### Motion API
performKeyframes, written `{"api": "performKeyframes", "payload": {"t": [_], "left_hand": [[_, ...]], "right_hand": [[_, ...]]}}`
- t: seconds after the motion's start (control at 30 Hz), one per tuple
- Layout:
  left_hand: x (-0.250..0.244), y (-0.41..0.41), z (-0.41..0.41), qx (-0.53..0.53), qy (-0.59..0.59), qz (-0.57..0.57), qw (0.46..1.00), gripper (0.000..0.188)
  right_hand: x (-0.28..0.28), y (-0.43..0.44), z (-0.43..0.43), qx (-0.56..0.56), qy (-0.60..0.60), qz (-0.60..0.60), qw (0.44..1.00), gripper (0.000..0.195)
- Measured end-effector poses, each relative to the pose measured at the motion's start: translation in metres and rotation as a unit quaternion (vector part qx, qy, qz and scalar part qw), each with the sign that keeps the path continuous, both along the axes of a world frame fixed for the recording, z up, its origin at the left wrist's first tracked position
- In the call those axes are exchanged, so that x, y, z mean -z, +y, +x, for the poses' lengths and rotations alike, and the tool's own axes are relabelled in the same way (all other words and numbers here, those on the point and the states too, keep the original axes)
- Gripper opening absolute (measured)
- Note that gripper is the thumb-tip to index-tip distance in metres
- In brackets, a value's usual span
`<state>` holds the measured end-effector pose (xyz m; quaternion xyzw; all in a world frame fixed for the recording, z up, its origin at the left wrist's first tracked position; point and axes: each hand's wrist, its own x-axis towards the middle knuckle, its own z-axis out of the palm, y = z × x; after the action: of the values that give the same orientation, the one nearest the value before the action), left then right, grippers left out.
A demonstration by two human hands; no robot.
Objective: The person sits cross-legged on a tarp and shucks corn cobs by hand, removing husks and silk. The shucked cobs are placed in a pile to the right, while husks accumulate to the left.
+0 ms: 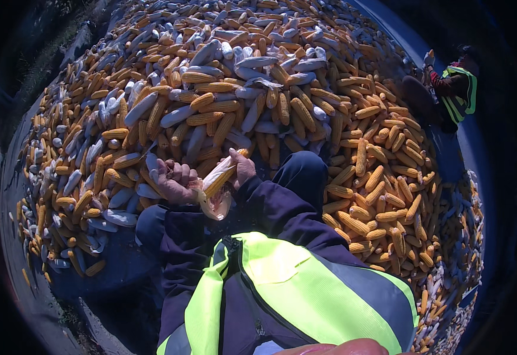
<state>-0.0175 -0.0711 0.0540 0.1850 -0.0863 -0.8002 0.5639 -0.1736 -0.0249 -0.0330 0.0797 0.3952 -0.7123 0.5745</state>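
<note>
Between my hands is a partly husked ear of corn (pixel 217 183), tilted, its yellow kernels bare along one side and pale husk covering the other. My right hand (pixel 242 167) is closed around its upper end. At the lower end, my left hand (pixel 177 179) has its fingers curled against peeled husk (pixel 215 205), which hangs below the ear. Whether the left fingers grip that husk firmly is partly hidden. Both hands are above my lap, close to the edge of a large heap of corn ears (pixel 214 106), some bare yellow and some in white husks.
Bare yellow ears (pixel 378 195) are piled to my right. Husks and more ears (pixel 453 293) lie at the far lower right. A co-worker (pixel 456 88) in a reflective vest is beyond the heap at the upper right. Pavement (pixel 23 177) borders the heap at the left.
</note>
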Motion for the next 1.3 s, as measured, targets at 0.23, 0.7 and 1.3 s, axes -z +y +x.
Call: {"api": "performKeyframes", "payload": {"t": [0.23, 0.7, 1.3], "left_hand": [[-0.022, -0.004, 0.051, -0.149, -0.176, -0.069, 0.971, 0.031], [-0.080, -0.033, 0.161, -0.159, -0.792, -0.382, 0.450, 0.030], [0.084, 0.142, 0.390, 0.167, -0.752, 0.281, 0.572, 0.009]], "right_hand": [[-0.014, -0.012, -0.060, 0.149, -0.014, -0.198, 0.969, 0.035], [-0.164, 0.053, -0.190, 0.056, 0.628, -0.193, 0.752, 0.033], [0.132, 0.092, -0.343, -0.105, 0.621, 0.450, 0.633, 0.047]]}}
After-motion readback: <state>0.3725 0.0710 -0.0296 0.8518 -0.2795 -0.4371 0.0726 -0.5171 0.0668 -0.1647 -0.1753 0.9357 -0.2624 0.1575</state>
